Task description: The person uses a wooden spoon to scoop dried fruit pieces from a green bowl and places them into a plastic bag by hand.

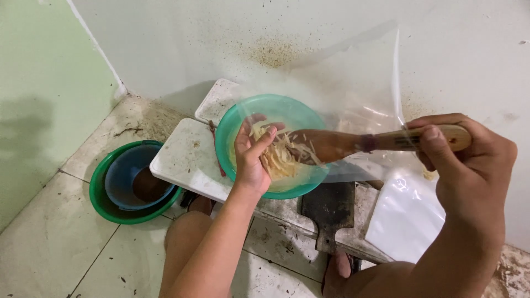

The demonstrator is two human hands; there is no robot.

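Observation:
My right hand (469, 165) grips the wooden handle of a broad-bladed knife (386, 142), held level and pointing left. Its blade reaches over a teal plastic bowl (292, 110) that holds pale shredded strips (279, 157). My left hand (251, 154) is in the bowl with thumb and fingers curled around a clump of strips at the blade's tip. A clear plastic bag (364, 83) hangs upright behind the bowl and across the knife; I cannot tell what holds it up.
The bowl is over a low, dirty white table (182, 154) set against the wall. A dark cutting board (328, 212) and a white plastic sheet (406, 218) lie on the table's near side. On the tiled floor at left, a green basin (102, 201) holds a blue bowl (124, 171). My knees are below.

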